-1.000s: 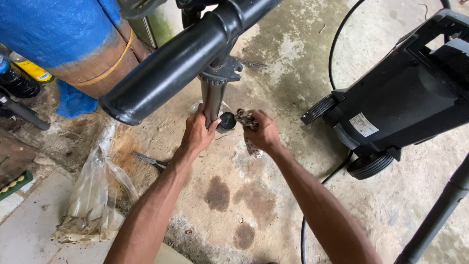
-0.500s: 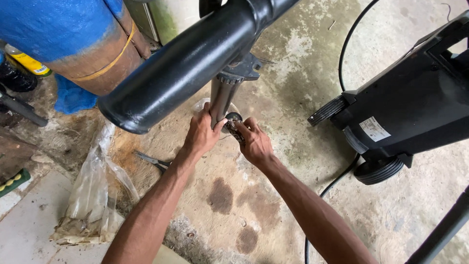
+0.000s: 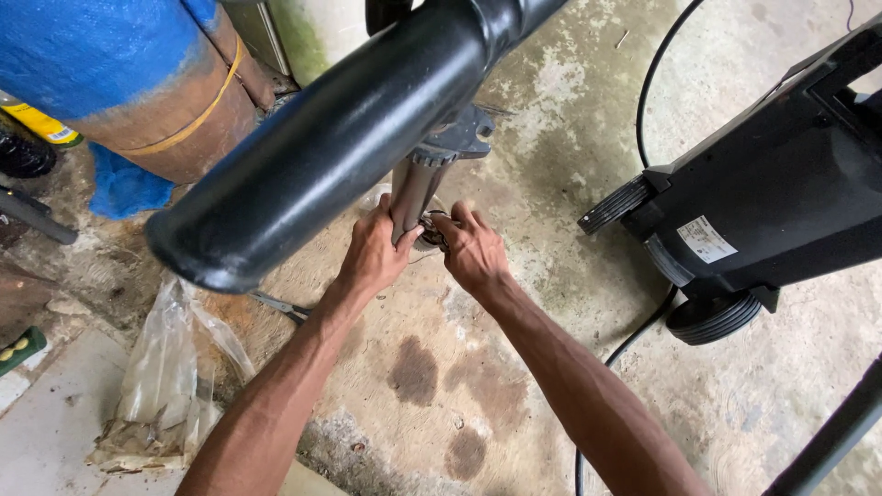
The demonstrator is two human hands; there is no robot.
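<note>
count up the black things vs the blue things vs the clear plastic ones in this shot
Black: 4 – big tube, wheeled machine, cable, pole at lower right
Blue: 2 – tarp over the drum, blue scrap on the floor
Clear plastic: 1 – crumpled bag
Total: 7

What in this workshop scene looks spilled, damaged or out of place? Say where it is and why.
Dark stains mark the concrete floor below the hands, like spilled oil. A crumpled, dirty plastic bag lies at lower left, with scissors loose on the floor beside it. The left hand grips a grey tube; the right hand presses a rag against it.
</note>
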